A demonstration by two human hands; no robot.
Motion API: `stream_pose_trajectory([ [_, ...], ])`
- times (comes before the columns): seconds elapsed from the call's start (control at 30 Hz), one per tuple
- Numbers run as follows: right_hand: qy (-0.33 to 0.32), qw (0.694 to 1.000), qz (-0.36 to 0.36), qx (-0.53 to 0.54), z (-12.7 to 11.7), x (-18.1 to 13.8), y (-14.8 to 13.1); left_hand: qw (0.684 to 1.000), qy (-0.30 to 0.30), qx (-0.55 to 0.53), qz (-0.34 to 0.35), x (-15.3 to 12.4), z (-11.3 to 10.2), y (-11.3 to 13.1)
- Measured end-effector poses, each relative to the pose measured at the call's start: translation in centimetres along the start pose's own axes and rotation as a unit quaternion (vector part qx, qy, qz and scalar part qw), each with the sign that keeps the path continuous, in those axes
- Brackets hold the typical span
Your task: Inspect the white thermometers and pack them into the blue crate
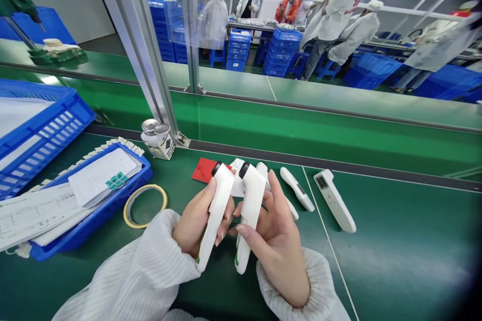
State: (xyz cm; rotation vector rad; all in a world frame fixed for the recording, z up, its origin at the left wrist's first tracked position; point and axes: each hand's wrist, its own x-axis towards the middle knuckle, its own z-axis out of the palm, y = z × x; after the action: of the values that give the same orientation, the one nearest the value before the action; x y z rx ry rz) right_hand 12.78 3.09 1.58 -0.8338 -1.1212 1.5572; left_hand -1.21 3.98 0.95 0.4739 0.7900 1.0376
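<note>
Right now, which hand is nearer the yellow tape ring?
Left. The left hand, holding a white device, is just right of the tape ring; the right hand, holding a second device, lies farther right.

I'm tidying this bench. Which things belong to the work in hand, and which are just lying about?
In hand: left hand gripping left thermometer; right hand gripping right thermometer; loose thermometers beside them.
Lying about: tape ring, red card, paper tray, blue basket, small containers.
</note>
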Motion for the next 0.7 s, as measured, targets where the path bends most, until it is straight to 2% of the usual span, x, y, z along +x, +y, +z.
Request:
stream_pose_trajectory([
  [0.23, -0.004, 1.0, 0.012, 0.005, 0.0, -0.1, -0.1, 1.0, -0.019, -0.004, 0.001, -0.1, -0.3, -0.3],
  [0.33, 0.027, 0.999, 0.012, 0.016, 0.1, 0.0, 0.0, 1.0, -0.016, -0.015, -0.003, -0.1, -0.2, -0.2],
  [0.4, 0.055, 0.996, 0.032, 0.06, 0.3, 0.1, 0.1, 0.998, -0.011, -0.056, -0.023, 0.0, 0.1, -0.1],
  [0.47, 0.083, 0.987, 0.07, 0.121, 0.5, 0.4, 0.0, 0.991, 0.008, -0.122, -0.052, 0.2, 0.3, 0.1],
  [0.57, 0.11, 0.965, 0.12, 0.205, 0.7, 0.9, -0.3, 0.966, 0.069, -0.234, -0.089, 0.6, 0.8, 0.4],
  [0.7, 0.155, 0.926, 0.182, 0.293, 1.2, 1.6, -0.8, 0.938, 0.129, -0.313, -0.078, 0.8, 1.6, 0.4],
])
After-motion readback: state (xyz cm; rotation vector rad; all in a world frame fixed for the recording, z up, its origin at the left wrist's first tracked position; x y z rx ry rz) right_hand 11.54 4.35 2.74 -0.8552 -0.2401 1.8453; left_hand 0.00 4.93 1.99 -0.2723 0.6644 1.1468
